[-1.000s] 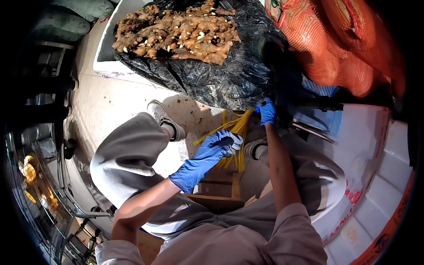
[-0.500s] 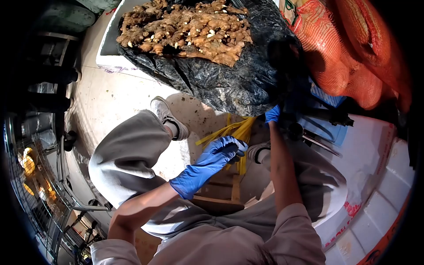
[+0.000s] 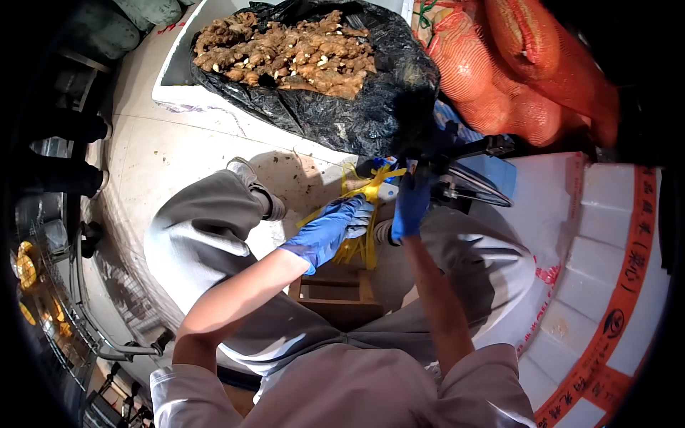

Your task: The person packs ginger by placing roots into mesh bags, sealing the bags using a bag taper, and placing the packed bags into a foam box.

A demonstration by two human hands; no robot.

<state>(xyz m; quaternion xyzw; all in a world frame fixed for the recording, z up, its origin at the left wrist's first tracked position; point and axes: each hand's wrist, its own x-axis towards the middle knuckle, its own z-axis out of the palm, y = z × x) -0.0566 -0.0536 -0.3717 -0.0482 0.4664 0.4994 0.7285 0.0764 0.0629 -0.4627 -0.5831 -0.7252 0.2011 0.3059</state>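
Note:
My left hand [image 3: 334,227], in a blue glove, lies against a bundle of yellow strips [image 3: 372,187] between my knees. Its fingers are pressed together, and the strips run beside and beyond them. To its right is my right hand [image 3: 412,203], also gloved in blue, upright at the right side of the strips. Shadow covers its fingertips, so what it grips cannot be made out. Just above both hands, a black plastic bag [image 3: 342,121] holds a pile of brown knobbly roots [image 3: 300,57] over a white foam box [image 3: 214,103].
Orange mesh sacks [image 3: 499,85] fill the upper right. White foam boxes [image 3: 592,235] with red tape stand at the right. A dark metal device [image 3: 478,182] is beside my right hand. On the left are a wire cart [image 3: 64,285] and another person's dark-clothed legs [image 3: 71,171].
My right hand has come down and left from the bag's edge to the yellow strips. My left hand has moved slightly left and now meets them. The view has shifted toward the right.

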